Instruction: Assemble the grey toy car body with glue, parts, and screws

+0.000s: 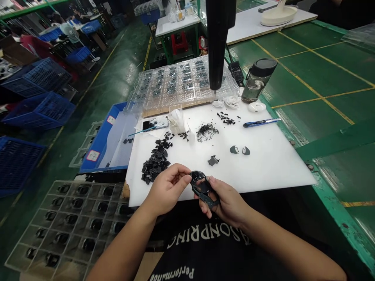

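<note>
Between my hands, over the near edge of the white board (263,171), is a glossy black plastic frame-like part (197,176) with openings through it. My left hand (170,188) pinches its upper left end between thumb and fingers. Wrapped round its right side is my right hand (227,199), thumb on top and fingers beneath. Just beyond lies a small dark plate with clips (213,160). Two dark rounded pieces (240,150) rest to its right. A heap of black flat pieces (156,158) is on the left, and tiny black screws or pins (207,132) lie scattered mid-board.
An electric screwdriver (217,47) hangs over the board's far side. Behind are clear compartment trays (175,84) of dark parts. A bottle (258,80) and blue utility knife (261,122) sit right; a blue bin (107,136) and parts tray (67,218) stand left.
</note>
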The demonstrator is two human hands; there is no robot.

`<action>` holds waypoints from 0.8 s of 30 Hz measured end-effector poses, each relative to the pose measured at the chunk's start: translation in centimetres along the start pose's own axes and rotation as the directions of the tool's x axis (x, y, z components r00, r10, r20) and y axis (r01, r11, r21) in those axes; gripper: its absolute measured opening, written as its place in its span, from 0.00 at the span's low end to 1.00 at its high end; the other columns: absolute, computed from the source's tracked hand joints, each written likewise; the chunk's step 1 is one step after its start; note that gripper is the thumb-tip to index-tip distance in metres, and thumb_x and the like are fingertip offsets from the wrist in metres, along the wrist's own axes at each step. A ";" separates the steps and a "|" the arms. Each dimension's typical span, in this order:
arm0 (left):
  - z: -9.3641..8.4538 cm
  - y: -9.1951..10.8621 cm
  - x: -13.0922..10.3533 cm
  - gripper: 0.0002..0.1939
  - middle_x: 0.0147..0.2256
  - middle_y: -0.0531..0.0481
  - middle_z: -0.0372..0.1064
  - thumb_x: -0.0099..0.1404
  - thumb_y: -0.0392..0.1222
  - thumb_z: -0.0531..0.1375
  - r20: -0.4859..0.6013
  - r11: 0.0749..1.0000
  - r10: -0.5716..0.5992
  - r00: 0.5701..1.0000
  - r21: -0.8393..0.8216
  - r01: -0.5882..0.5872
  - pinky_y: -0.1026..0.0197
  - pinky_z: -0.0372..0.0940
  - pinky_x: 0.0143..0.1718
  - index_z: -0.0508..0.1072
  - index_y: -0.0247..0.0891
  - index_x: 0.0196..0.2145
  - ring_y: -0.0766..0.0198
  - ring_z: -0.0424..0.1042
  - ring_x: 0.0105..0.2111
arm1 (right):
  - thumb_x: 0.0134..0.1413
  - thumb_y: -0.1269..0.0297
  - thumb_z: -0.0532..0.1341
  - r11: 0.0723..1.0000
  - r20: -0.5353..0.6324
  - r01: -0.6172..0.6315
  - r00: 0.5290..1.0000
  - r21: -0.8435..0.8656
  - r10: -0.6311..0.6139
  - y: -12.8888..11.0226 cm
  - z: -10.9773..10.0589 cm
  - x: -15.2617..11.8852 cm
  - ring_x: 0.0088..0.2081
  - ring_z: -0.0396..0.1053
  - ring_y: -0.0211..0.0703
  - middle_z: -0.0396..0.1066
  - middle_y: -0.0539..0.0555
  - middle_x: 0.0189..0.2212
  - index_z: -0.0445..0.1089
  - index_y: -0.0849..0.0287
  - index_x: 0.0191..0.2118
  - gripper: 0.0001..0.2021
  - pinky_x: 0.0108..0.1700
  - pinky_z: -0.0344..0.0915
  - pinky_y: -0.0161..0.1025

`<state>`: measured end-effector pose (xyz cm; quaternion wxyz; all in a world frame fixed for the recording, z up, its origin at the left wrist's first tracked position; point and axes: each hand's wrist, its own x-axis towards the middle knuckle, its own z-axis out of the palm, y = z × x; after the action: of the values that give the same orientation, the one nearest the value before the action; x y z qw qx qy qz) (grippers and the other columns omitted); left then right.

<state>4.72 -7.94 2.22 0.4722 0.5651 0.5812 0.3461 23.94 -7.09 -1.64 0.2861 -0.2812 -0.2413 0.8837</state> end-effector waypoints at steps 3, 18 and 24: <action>0.0 -0.1 -0.2 0.10 0.32 0.50 0.67 0.66 0.46 0.59 -0.012 0.984 0.104 0.995 0.150 -0.101 0.65 0.63 0.34 0.71 0.38 0.42 0.68 0.66 0.31 | 0.63 0.44 0.52 0.976 0.028 0.065 0.998 -0.207 -0.060 -0.2 -0.3 -0.1 0.22 0.66 0.36 0.71 0.54 0.28 0.66 0.62 0.42 0.23 0.24 0.62 0.34; 0.5 -2.5 -2.1 0.26 0.37 0.42 0.75 0.59 0.29 0.61 0.068 0.430 0.776 0.627 0.671 -0.604 0.60 0.70 0.38 0.61 0.37 0.54 0.61 0.74 0.37 | 0.62 0.61 0.57 0.269 0.367 0.491 0.839 -0.828 -0.403 -1.1 -0.8 -0.8 0.46 0.69 0.49 0.70 0.60 0.46 0.62 0.58 0.56 0.18 0.48 0.66 0.46; 0.9 -2.9 -2.5 0.26 0.38 0.41 0.75 0.60 0.29 0.61 -0.027 0.420 0.839 0.544 0.668 -0.614 0.60 0.72 0.37 0.62 0.34 0.55 0.60 0.75 0.38 | 0.62 0.58 0.57 0.195 0.463 0.591 0.763 -0.783 -0.451 -1.0 -0.8 -0.7 0.43 0.70 0.46 0.70 0.60 0.44 0.60 0.59 0.57 0.20 0.45 0.69 0.43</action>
<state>4.39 -10.91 -0.38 -0.0445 0.8043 0.4214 0.4165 25.31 -6.59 -1.34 0.3526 -0.2312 -0.7738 0.4727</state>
